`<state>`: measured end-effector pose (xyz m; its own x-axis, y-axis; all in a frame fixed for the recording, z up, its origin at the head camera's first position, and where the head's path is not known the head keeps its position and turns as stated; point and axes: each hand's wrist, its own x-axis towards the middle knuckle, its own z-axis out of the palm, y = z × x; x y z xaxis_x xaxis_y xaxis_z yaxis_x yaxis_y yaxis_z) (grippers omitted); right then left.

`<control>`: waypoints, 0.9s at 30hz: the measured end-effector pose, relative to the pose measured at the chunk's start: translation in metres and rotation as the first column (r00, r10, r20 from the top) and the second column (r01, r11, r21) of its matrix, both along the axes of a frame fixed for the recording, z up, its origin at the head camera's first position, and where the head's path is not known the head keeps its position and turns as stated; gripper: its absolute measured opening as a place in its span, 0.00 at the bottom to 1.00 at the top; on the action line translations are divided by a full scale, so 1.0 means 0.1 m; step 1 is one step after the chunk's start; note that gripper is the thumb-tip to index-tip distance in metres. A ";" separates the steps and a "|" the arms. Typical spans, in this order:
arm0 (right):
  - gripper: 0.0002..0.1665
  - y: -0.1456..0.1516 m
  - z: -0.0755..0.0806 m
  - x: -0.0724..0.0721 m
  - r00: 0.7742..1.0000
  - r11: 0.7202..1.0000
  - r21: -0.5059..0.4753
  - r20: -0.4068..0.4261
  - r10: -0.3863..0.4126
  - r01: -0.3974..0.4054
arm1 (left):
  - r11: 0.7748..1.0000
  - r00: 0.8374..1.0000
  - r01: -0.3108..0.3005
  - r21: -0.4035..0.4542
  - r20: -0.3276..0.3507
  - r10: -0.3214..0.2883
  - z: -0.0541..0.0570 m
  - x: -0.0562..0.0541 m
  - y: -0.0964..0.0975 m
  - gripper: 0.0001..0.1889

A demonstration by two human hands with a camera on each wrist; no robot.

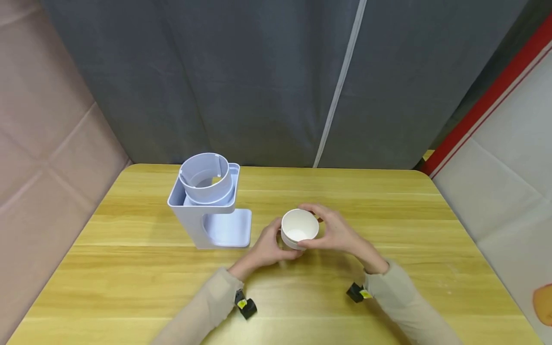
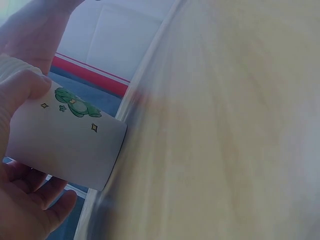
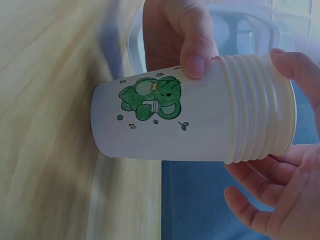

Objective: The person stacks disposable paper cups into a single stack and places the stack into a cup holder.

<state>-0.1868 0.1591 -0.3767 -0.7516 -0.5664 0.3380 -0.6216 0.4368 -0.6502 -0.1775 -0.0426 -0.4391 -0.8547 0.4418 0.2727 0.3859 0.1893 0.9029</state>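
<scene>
A stack of white paper cups (image 1: 297, 226) stands upright at the middle of the table, with a green cartoon animal printed on the outer cup (image 3: 150, 100). Several rims show nested together at its top. My left hand (image 1: 268, 247) grips the stack's side from the left, with its thumb (image 3: 196, 65) on the wall below the rims. From the right, my right hand (image 1: 338, 232) holds the stack at the upper rims between thumb and fingers. The base is close to the tabletop; I cannot tell whether it touches.
Left of the hands stands a pale blue holder (image 1: 189, 225) with a round ring (image 1: 206, 194) in its top and a flat foot (image 1: 230, 229). The wooden table (image 1: 129, 278) ends at a dark grey curtain (image 1: 258, 96). Pale quilted panels (image 1: 56, 143) flank it.
</scene>
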 end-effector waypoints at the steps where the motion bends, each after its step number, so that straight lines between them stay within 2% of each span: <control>1: 0.42 0.00 -0.01 0.00 1.000 1.000 0.005 0.002 -0.005 0.005 | 1.000 1.000 0.001 0.000 0.000 -0.001 0.05 0.02 0.00 0.38; 6: 0.43 -0.01 -0.03 0.02 1.000 1.000 0.010 0.004 -0.020 0.020 | 1.000 1.000 0.000 -0.011 -0.004 0.000 0.27 0.12 -0.01 0.36; 13: 0.43 -0.01 -0.04 0.03 1.000 1.000 0.001 -0.003 -0.021 0.021 | 1.000 1.000 0.000 -0.022 0.012 0.000 0.31 0.12 -0.01 0.35; 14: 0.43 -0.01 -0.04 0.03 1.000 1.000 0.001 -0.003 -0.022 0.022 | 1.000 1.000 0.002 -0.022 0.010 -0.001 0.31 0.12 0.00 0.36; 16: 0.43 -0.01 -0.05 0.03 1.000 1.000 0.000 0.001 -0.021 0.021 | 1.000 1.000 0.002 -0.021 0.016 -0.002 0.23 0.08 0.00 0.36; 21: 0.43 -0.01 -0.06 0.04 0.999 1.000 -0.004 0.023 -0.027 0.027 | 1.000 1.000 -0.004 -0.017 0.008 0.004 -0.03 -0.03 0.01 0.38; 27: 0.44 0.00 -0.06 0.05 0.999 1.000 0.002 0.031 -0.028 0.028 | 1.000 1.000 -0.001 -0.007 0.000 0.001 -0.09 -0.05 -0.01 0.39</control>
